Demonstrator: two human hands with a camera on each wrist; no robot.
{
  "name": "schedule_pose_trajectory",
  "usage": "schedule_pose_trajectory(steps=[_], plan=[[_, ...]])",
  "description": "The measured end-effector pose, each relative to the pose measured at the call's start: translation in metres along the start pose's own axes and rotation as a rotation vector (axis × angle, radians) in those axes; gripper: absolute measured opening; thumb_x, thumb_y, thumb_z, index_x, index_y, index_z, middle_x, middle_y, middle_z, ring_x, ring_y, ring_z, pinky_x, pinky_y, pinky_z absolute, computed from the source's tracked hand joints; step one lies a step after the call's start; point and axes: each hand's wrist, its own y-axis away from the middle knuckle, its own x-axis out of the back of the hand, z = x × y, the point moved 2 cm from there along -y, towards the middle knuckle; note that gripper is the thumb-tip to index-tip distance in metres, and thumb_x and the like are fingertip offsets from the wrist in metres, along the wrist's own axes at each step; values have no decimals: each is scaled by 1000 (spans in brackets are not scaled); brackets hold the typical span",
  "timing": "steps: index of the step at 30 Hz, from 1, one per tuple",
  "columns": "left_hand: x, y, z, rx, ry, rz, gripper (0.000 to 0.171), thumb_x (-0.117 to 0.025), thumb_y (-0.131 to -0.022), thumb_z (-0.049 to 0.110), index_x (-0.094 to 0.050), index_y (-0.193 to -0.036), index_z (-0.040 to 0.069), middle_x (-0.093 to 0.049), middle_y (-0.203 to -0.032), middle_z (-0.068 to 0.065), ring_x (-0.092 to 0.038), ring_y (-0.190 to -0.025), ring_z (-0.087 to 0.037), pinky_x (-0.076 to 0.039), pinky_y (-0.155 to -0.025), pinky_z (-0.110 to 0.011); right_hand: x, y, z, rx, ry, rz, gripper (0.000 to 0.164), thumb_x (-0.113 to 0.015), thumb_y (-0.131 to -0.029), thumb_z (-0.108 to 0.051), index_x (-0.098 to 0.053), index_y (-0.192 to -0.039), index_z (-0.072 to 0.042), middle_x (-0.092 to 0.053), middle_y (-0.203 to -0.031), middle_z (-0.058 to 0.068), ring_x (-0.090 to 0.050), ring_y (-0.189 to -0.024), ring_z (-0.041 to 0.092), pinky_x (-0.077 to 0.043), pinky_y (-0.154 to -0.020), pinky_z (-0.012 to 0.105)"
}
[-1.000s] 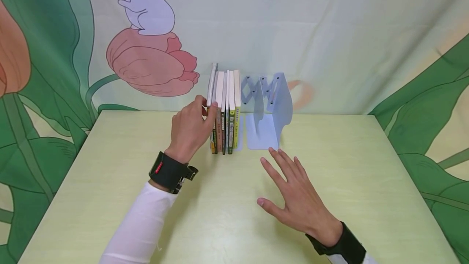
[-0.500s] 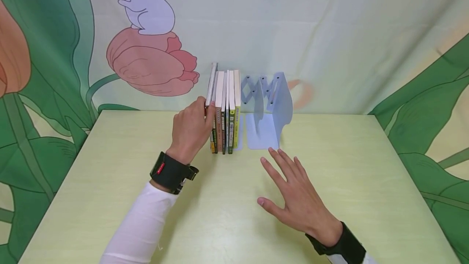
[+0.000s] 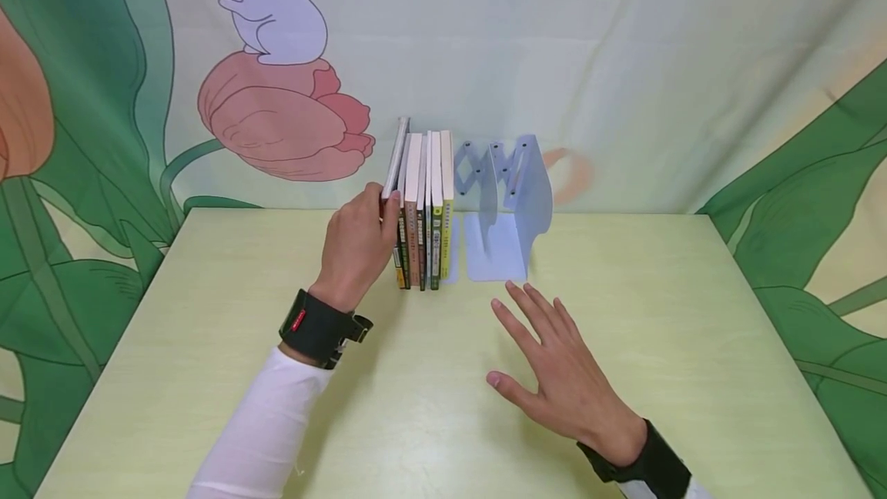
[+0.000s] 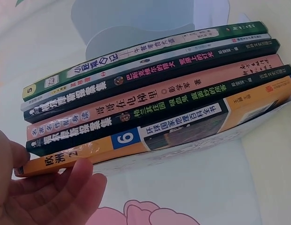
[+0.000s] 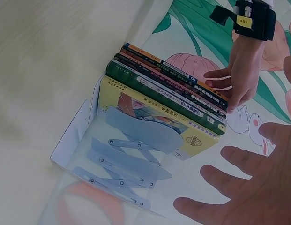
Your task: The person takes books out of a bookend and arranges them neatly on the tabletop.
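Observation:
My left hand (image 3: 356,249) pinches the upper near corner of the leftmost book, an orange-spined volume (image 4: 103,150) marked with a blue 6. Its top leans slightly left, away from the row. Beside it several thinner books stand upright, among them one with a pink spine (image 4: 159,91) and, at the right end, a yellow book (image 5: 154,101). To their right is a light-blue metal bookend (image 3: 495,256) with upright plates and a folding lattice. My right hand (image 3: 564,376) is held with fingers spread near the front of the bookend, holding nothing.
The pale yellow-green table (image 3: 430,406) reaches back to a printed cloth (image 3: 624,83) hanging behind the books. Black straps with small cameras are on both wrists.
My left hand has shifted a little left, drawing the top of the leftmost book the same way, slightly apart from its neighbours. The right hand has stayed in place.

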Motion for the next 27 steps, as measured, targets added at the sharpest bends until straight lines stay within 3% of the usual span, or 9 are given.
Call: schedule_pose_trajectory(steps=[6,13,27], plan=[[0,-1,0,-5,8,-14,38,-43,-105,29,-59,-101,-5,-60,-71,-12,-55,-57,-23,-42,-51,-31,0,-1,0,5,-4,0,77,-55,-93,-55,-24,-157,-26,-19,-165,2,-19,-152,28,-20,-116,62],[-1,-3,2,-34,-40,-52,41,-40,-106,28,-54,-77,2,-40,-58,-3,-43,-49,-19,-29,-46,-29,-2,-1,0,5,-3,-9,76,-55,-94,-54,-23,-157,-27,-20,-165,1,-19,-151,27,-22,-115,63],[-3,-4,3,-52,-65,-22,40,-37,-107,26,-56,-90,-5,-45,-60,-6,-47,-50,-20,-32,-46,-28,-1,-3,0,8,-3,-8,75,-54,-94,-54,-23,-157,-28,-19,-165,1,-19,-152,27,-20,-116,62]])
